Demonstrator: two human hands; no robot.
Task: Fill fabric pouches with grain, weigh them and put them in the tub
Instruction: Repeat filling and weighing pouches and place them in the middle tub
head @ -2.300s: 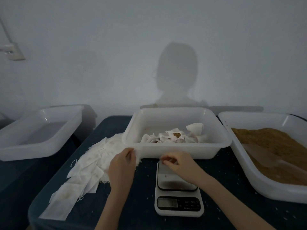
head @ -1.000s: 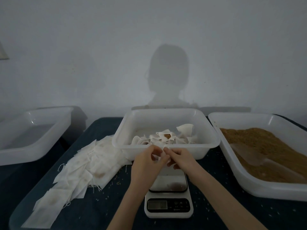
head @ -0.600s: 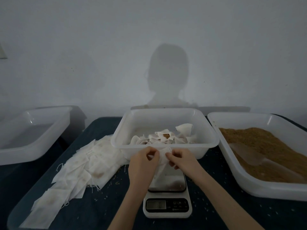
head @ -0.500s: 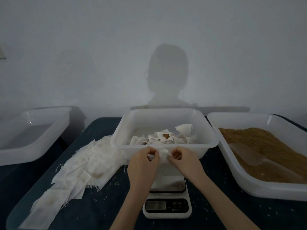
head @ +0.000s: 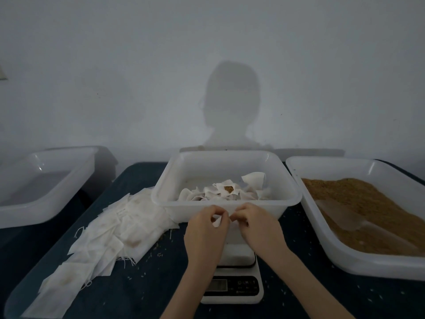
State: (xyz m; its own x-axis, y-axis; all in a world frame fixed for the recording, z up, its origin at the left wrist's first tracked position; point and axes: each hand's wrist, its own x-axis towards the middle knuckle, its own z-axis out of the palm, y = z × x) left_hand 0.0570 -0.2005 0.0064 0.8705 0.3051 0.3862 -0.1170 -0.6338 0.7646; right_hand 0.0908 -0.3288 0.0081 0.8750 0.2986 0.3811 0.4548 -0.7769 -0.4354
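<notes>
My left hand (head: 204, 233) and my right hand (head: 258, 229) meet above the white kitchen scale (head: 234, 286), each pinching an edge of one small white fabric pouch (head: 218, 221). Most of that pouch is hidden behind my fingers. Just beyond my hands stands the white middle tub (head: 174, 180), which holds several filled pouches (head: 220, 192), one showing brown grain. A heap of flat empty pouches (head: 110, 238) lies on the dark table to the left. On the right, a large white tub (head: 333, 254) holds brown grain (head: 372, 208) and a translucent scoop (head: 342, 217).
An empty white tub (head: 46, 180) stands on a lower surface at the far left. Loose grains are scattered over the dark tabletop (head: 149, 291). A plain wall with a person's shadow rises behind the tubs.
My left hand lifted a pouch from the heap and brought it over the scale. Both hands now pinch it close together just in front of the middle tub.
</notes>
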